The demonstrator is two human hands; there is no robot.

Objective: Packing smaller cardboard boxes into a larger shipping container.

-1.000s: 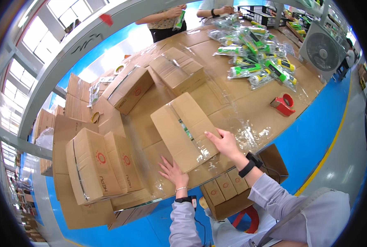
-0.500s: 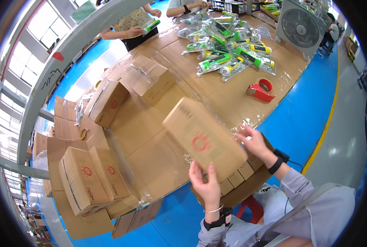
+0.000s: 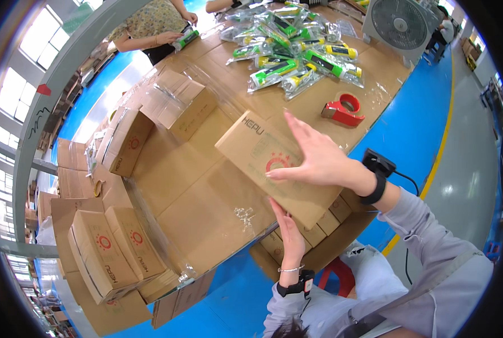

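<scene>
Two bare hands are busy around one brown carton (image 3: pixel 285 188), which sits tilted just above the near edge of the tabletop (image 3: pixel 203 205), right of centre in the frame. The right hand (image 3: pixel 326 159) has its fingers spread wide, the thumb lying across the printed face and the other fingers stretched toward the upper-right edge; whether they press on it, I can't tell from here. The left hand (image 3: pixel 289 239) comes from below, its fingers straight against the carton's lower-left edge, though I can't make out if they grip.

Four more cartons rest on the cardboard-covered tabletop: a pair of cartons (image 3: pixel 105 253) side by side at lower left, and two others (image 3: pixel 178 104) toward the upper left. One open box (image 3: pixel 333 245) stands under the near edge, lower centre, with at least four small cartons (image 3: pixel 327 222) inside. I count one red tape dispenser (image 3: pixel 341 115) right of the held carton, one tape roll (image 3: pixel 98 194) at left, and one fan (image 3: pixel 398 25) at upper right. Green and yellow packets (image 3: pixel 274 73) overlap too much to count at top centre. One co-worker at upper left holds a single green packet (image 3: pixel 188 38).
</scene>
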